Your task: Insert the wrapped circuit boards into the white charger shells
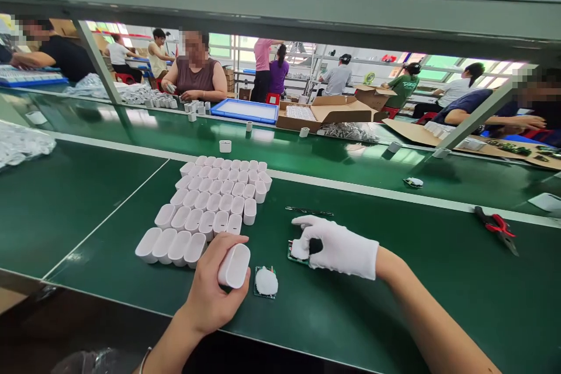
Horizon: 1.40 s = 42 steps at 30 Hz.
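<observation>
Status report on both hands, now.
Left hand grips a white shell. Gloved right hand pinches a circuit board. Nothing in the way.

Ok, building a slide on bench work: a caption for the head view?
Left hand holds a white shell beside rows of white shells; gloved right hand rests on a circuit board.

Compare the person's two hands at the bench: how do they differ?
The left hand is bare; the right hand wears a white glove. The left hand grips a white shell lifted off the table; the right hand presses on a small green board lying on the green table. Both work just in front of the rows of white shells.
</observation>
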Each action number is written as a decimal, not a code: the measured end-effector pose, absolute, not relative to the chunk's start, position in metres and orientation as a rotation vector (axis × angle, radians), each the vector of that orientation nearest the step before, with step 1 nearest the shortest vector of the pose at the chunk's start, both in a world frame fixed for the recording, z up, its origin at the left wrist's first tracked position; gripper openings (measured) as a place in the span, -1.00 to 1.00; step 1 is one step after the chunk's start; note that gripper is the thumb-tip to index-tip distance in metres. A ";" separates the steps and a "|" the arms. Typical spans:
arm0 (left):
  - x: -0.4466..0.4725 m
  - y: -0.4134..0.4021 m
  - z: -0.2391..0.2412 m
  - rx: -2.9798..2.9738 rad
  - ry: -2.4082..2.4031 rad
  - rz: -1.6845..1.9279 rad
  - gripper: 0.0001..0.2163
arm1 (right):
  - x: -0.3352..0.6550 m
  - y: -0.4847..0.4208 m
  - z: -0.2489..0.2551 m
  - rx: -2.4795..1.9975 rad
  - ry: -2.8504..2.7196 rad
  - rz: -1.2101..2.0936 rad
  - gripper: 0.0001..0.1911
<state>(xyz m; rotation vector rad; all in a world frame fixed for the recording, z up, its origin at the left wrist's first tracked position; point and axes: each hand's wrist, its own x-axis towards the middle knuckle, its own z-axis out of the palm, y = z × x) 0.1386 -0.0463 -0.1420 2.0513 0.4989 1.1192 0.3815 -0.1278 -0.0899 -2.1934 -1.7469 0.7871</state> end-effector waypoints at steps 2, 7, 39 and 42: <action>0.139 -0.047 -0.141 2.044 0.528 1.127 -0.68 | 0.381 -0.123 -0.094 -2.198 -1.769 0.680 -0.85; 0.139 -0.045 -0.144 1.983 0.684 1.178 -0.75 | 0.380 -0.119 -0.105 -2.089 -1.779 0.634 -0.62; 0.138 -0.047 -0.145 1.927 0.726 1.171 -0.79 | 0.415 -0.127 -0.089 -2.331 -1.854 0.170 -0.66; 0.138 -0.047 -0.144 1.943 0.725 1.171 -0.78 | 0.408 -0.127 -0.093 -2.446 -1.711 0.294 -0.36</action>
